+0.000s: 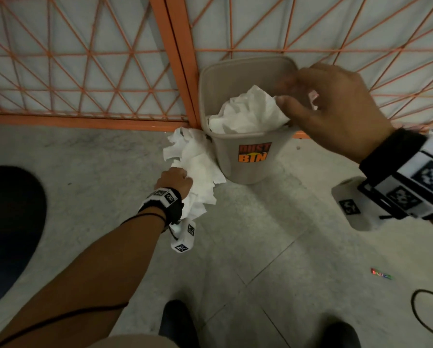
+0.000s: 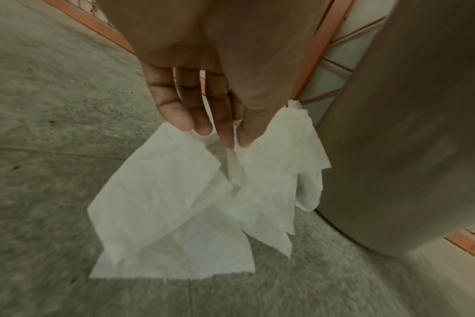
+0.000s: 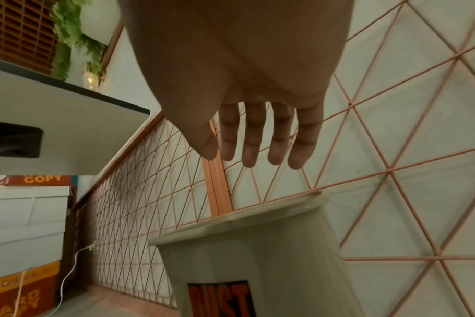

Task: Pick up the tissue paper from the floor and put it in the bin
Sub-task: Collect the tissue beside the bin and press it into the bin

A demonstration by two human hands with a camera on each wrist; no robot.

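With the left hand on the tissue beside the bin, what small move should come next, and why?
Probably lift the left hand up and across to the bin mouth. Its fingers already pinch the tissue paper, which hangs just beside the bin wall. The right hand is open above the bin, where another tissue already sits.

The tissue paper (image 2: 171,206) is thin, soft, crinkly white paper with torn edges. The bin (image 1: 238,167) is smooth, dull grey plastic with a shiny sticker (image 1: 254,152). The floor (image 1: 273,247) is rough, speckled grey stone. The fence (image 1: 177,59) is painted orange metal
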